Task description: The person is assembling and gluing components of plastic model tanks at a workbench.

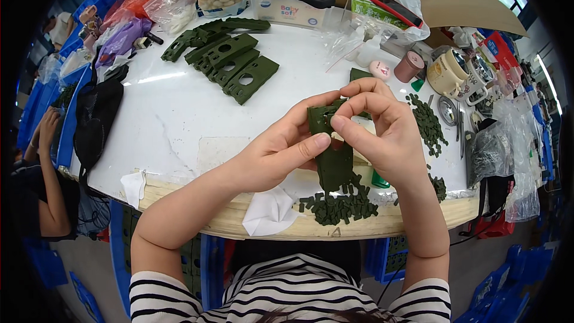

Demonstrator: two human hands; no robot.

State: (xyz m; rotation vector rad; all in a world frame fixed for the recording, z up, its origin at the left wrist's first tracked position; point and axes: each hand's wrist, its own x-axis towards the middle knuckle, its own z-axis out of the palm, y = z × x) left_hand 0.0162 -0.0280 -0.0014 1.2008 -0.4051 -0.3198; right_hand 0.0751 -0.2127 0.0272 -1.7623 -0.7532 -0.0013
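Panel point(335, 170): upper end apparently being worked
Left hand point(278, 151): grasping its side
Right hand point(382, 128): at top; cannot tell if gripping
Next move: likely steady hold, fine fingerwork

I hold up 1 long, narrow, dark olive-green panel with a matte, plastic-looking surface point(335, 170), in front of my chest. Its length runs away from me, the plain end nearest me. At least 1 opening shows near its middle, partly hidden; the far end bears small cut-outs, too covered for me to count.
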